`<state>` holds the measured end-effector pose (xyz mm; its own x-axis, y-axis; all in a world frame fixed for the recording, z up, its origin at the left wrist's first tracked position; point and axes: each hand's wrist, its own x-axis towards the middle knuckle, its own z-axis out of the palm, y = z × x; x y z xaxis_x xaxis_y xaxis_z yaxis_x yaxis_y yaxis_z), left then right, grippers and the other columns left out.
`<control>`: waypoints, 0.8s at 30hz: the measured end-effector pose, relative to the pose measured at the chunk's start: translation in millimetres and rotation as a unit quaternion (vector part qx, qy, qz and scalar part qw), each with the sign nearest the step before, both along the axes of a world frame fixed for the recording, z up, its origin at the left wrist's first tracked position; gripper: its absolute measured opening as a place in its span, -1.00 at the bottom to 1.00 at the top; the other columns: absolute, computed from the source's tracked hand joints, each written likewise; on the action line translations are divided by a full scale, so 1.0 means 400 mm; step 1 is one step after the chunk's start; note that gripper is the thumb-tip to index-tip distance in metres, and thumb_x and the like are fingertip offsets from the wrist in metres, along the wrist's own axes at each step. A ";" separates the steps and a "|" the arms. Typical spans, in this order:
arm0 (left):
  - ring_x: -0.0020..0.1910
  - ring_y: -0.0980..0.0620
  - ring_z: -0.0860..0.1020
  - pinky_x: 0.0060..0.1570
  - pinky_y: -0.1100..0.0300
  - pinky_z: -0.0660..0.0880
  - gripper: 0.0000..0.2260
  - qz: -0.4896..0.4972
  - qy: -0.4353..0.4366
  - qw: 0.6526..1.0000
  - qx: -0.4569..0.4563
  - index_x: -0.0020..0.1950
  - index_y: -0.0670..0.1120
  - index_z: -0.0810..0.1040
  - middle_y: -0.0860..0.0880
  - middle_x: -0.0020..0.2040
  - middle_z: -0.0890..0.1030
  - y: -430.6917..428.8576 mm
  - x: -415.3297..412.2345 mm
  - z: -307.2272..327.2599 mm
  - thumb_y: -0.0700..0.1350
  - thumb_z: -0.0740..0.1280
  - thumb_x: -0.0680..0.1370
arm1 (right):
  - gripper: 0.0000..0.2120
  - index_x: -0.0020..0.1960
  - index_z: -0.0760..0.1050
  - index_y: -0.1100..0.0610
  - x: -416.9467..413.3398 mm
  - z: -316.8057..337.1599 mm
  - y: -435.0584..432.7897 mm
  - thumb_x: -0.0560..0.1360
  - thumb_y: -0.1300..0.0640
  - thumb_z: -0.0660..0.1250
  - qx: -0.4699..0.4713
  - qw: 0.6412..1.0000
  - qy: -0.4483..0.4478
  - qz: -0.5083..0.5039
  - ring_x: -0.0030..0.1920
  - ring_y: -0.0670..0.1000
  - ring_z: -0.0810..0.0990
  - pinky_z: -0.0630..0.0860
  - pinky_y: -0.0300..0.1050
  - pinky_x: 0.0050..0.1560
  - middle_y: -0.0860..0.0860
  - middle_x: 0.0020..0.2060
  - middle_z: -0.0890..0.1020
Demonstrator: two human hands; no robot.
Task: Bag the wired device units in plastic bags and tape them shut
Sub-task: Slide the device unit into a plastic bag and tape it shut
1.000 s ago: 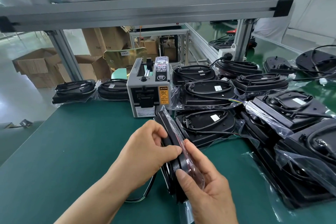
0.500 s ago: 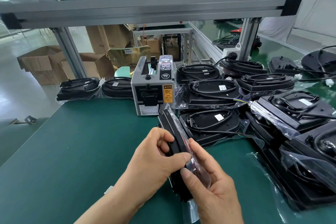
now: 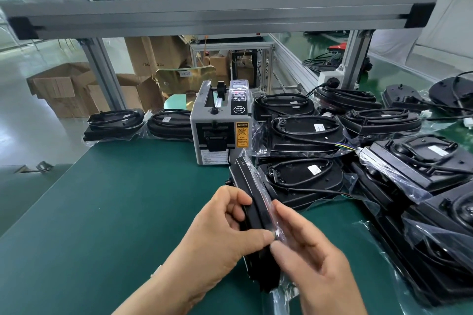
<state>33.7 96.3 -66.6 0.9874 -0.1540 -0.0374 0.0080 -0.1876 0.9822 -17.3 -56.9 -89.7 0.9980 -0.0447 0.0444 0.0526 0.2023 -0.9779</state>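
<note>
Between your hands the device unit [image 3: 250,195] stands on edge, long axis pointing forward; your left hand [image 3: 224,236] grips it, your right hand [image 3: 316,264] pinches the plastic bag [image 3: 266,198].

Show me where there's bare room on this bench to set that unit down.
Free: the bare green mat left of the left hand, in front of the two bagged units and tape dispenser. Crowded: right of the right hand and held unit, a pile of units overlaps.
</note>
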 end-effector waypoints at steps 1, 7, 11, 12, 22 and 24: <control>-0.34 0.18 0.40 -0.27 0.33 0.43 -0.56 0.000 -0.002 1.000 0.005 -0.10 0.27 0.53 0.23 -0.29 0.48 0.002 0.000 0.000 0.13 0.55 0.07 | -0.47 0.25 0.58 -0.07 0.009 0.021 -0.016 0.31 0.05 0.62 -0.018 1.000 0.007 0.013 0.20 -0.24 0.60 0.53 -0.37 0.10 -0.21 0.15 0.68; -0.35 0.16 0.40 -0.26 0.30 0.45 -0.56 -0.011 0.000 1.000 0.022 -0.12 0.27 0.51 0.19 -0.26 0.48 0.005 -0.001 0.004 0.14 0.57 0.07 | -0.21 0.47 0.38 -0.02 0.175 0.118 -0.033 0.31 -0.23 0.49 -0.209 0.976 0.047 0.050 0.32 -0.27 0.47 0.37 -0.27 0.27 -0.25 0.31 0.52; -0.40 0.18 0.37 -0.32 0.33 0.40 -0.50 -0.009 0.003 0.999 0.047 -0.08 0.13 0.53 0.12 -0.23 0.48 0.004 0.000 0.014 0.13 0.53 0.03 | -0.44 0.41 0.40 -0.02 0.261 0.121 0.030 0.46 -0.04 0.47 -0.238 0.961 0.091 0.107 0.16 -0.19 0.50 0.38 -0.28 0.19 -0.17 0.21 0.51; -0.40 0.17 0.37 -0.32 0.32 0.41 -0.48 -0.012 0.006 0.998 0.056 -0.07 0.09 0.53 0.11 -0.22 0.49 0.007 0.001 0.018 0.14 0.52 0.02 | -0.67 0.21 0.46 -0.09 0.271 0.117 0.037 0.49 -0.02 0.45 -0.253 0.957 0.097 0.109 0.04 -0.21 0.52 0.42 -0.30 0.09 -0.18 0.11 0.56; -0.48 0.15 0.39 -0.48 0.35 0.36 -0.88 0.140 0.066 0.982 -0.106 -0.25 -0.02 0.63 0.05 -0.39 0.52 0.074 0.196 0.024 -0.06 0.45 0.49 | -0.72 0.10 0.55 0.17 0.265 0.091 0.007 0.50 0.01 0.32 -0.209 0.966 0.129 0.085 0.12 0.25 0.63 0.52 0.31 0.23 0.24 0.09 0.64; -0.49 0.17 0.42 -0.49 0.32 0.37 -0.91 0.203 0.115 0.959 -0.163 -0.17 -0.08 0.63 0.04 -0.34 0.57 0.078 0.276 0.010 -0.10 0.44 0.52 | -0.84 0.09 0.59 0.11 0.263 0.085 -0.009 0.58 0.08 0.29 -0.191 0.968 0.132 0.092 0.16 0.20 0.63 0.53 0.22 0.26 0.16 0.08 0.68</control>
<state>144.2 127.7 -62.8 0.9395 0.2012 -0.2773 0.2393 0.1938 0.9514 88.0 -60.5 -55.6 0.9661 0.1046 -0.2361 -0.2129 -0.1947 -0.9575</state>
